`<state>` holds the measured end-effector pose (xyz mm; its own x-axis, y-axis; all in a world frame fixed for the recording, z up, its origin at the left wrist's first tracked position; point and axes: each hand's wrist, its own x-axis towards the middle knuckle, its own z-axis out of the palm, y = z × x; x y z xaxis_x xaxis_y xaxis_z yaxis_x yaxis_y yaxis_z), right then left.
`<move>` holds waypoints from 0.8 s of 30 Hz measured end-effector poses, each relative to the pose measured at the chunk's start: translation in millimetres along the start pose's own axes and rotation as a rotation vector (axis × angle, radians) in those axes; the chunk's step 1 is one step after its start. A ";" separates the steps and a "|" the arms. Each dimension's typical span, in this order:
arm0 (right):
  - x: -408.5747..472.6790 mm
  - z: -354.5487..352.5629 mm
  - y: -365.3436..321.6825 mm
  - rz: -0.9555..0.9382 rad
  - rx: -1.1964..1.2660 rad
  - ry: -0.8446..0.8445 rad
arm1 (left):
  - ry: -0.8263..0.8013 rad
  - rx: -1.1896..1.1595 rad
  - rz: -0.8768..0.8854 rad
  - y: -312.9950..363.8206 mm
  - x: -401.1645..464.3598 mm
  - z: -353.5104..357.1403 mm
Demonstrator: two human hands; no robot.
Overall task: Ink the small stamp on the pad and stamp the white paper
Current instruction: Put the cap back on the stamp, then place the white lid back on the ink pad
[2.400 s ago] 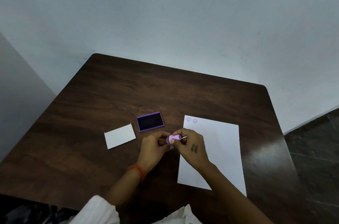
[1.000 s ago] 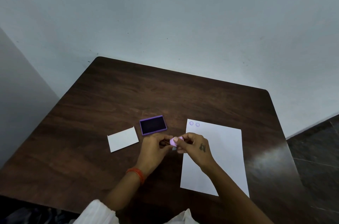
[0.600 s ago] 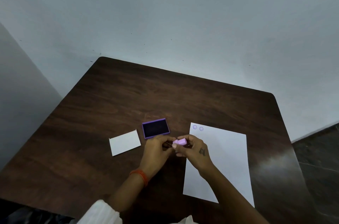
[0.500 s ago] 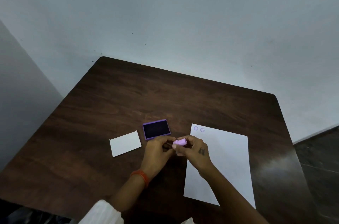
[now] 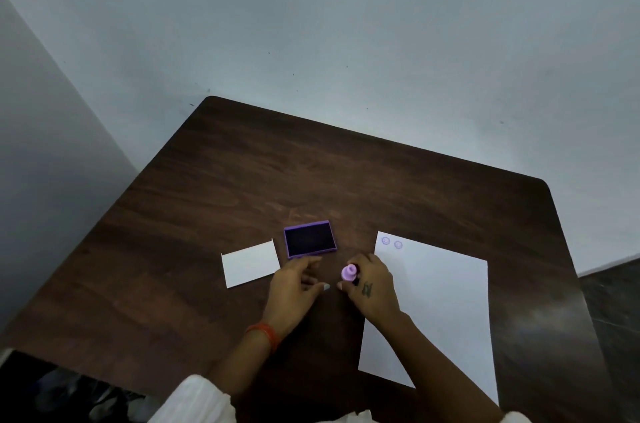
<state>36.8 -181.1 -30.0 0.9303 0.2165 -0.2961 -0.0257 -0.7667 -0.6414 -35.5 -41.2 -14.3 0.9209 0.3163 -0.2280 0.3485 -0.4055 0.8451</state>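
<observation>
The small pink stamp (image 5: 348, 272) stands upright with my right hand (image 5: 372, 287) gripping it, just left of the white paper (image 5: 443, 301). The paper carries two purple prints (image 5: 391, 242) at its far left corner. The purple ink pad (image 5: 309, 239) lies open a little beyond my hands, its dark pad showing. My left hand (image 5: 294, 287) rests on the table below the pad with its fingers loosely apart and nothing in it; its fingertips reach near the pad's front edge.
A small white card (image 5: 250, 263) lies left of the ink pad. All of this sits on a dark wooden table (image 5: 242, 180) pushed into a corner of grey walls. Dark floor shows past the table's right edge.
My hands have drawn apart: the left hand let go of the stamp and moved left toward the pad, and the stamp now stands upright in my right hand alone.
</observation>
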 end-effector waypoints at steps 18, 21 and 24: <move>-5.1 46.4 -94.2 -0.288 -0.131 -0.161 | 0.476 0.077 -0.226 -33.2 -13.1 -75.5; -5.0 56.8 -98.6 -0.267 -0.241 -0.197 | 0.412 0.077 -0.357 -39.6 -12.0 -77.9; -4.8 62.8 -100.9 -0.260 -0.321 -0.214 | 0.375 0.067 -0.422 -41.9 -10.5 -77.4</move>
<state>12.0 -66.8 -8.3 0.7933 0.5205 -0.3157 0.3446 -0.8115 -0.4720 -73.4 38.8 -9.9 0.5781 0.7410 -0.3417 0.6947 -0.2273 0.6824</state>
